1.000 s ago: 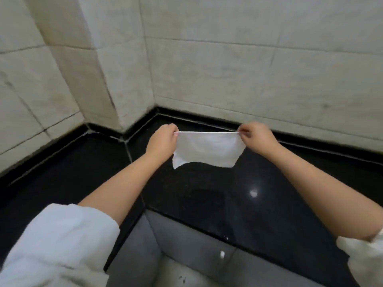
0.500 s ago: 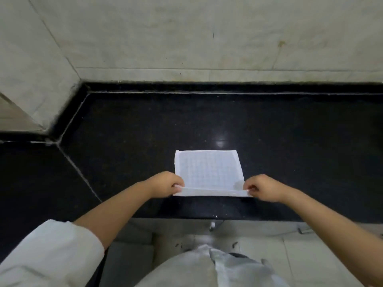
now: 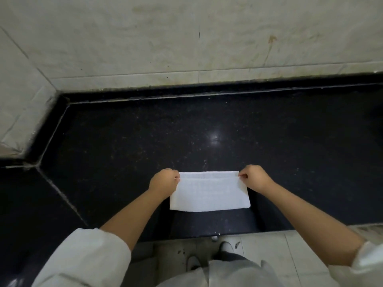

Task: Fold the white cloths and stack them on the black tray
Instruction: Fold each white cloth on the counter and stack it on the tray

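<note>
On a black stone counter (image 3: 124, 141), the left hand (image 3: 163, 183) and right hand (image 3: 253, 179) each pinched a far corner of a folded white cloth (image 3: 209, 193).

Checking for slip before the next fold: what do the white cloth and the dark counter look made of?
The white cloth looks like thin woven cotton, matte, with a faint grid texture. The counter looks like polished black granite or similar stone: speckled, with a sharp light reflection. Smooth stone may let the cloth slide. The left hand and right hand pinch its far corners.
</note>
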